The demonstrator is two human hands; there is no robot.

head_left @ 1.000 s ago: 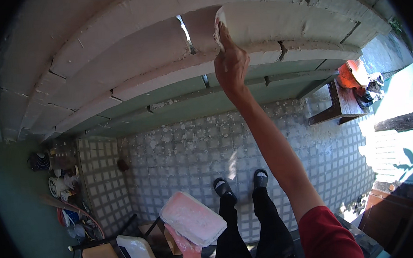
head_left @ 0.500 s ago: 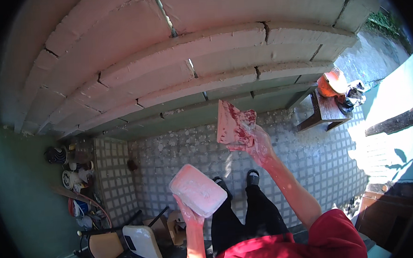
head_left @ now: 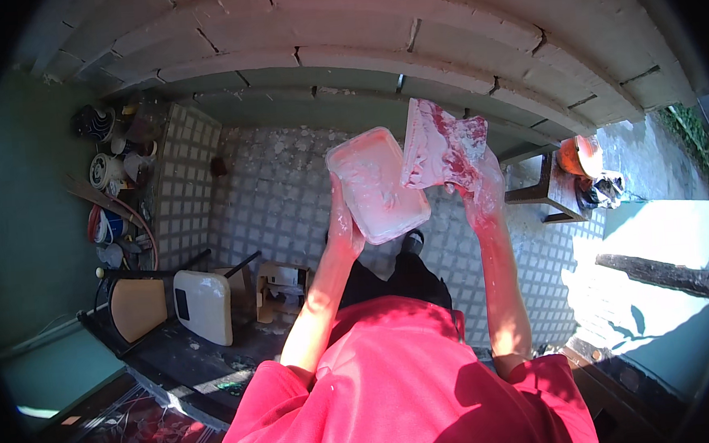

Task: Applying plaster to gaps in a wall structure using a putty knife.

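Observation:
My left hand (head_left: 344,222) is wrapped round a rectangular plastic container (head_left: 378,186) with pale, pink-tinted paste inside. In my right hand (head_left: 481,193) is a wide flat putty knife (head_left: 441,143), red where it shows through thick smears of the pale paste. Its blade is held up beside the container's right rim, very near it; whether they touch I cannot tell. Both hands and forearms are spotted with paste, out in front of my body above the tiled floor (head_left: 267,186).
A slatted masonry structure (head_left: 406,7) spans the top. At left are several buckets (head_left: 108,167); below them, a chair (head_left: 201,308) and a cardboard box (head_left: 282,291). At right stand a wooden stool (head_left: 556,193) with an orange bucket (head_left: 579,157) and a dark beam (head_left: 658,276).
My right hand has left the slatted surface and come down with the putty knife toward the container. My left hand has raised the container, and the view has tilted further down toward my body.

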